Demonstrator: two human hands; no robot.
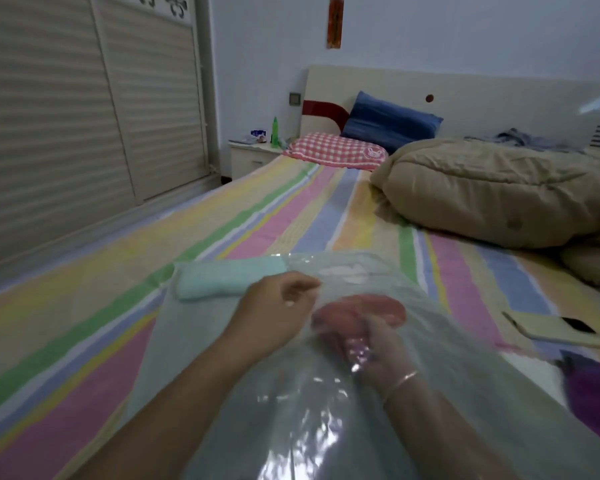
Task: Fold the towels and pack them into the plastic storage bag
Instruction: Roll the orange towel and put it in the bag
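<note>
Now, the plastic storage bag (326,393) is spread on the striped bed (118,271); its upper film is pinched by the left hand (274,310), while inside it the pink towel (361,311) is gripped by the right hand (378,351). A mint towel (222,277) is seen at eleven o'clock.

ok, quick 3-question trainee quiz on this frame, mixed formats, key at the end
1. True or false: the right hand is inside the plastic storage bag.
2. Which towel is that hand on? A) pink towel B) mint towel C) a white one
3. Fill in: the left hand is ___ the bag's film, fingers curled at its top layer.

Key: 1 true; 2 A; 3 outside
</note>
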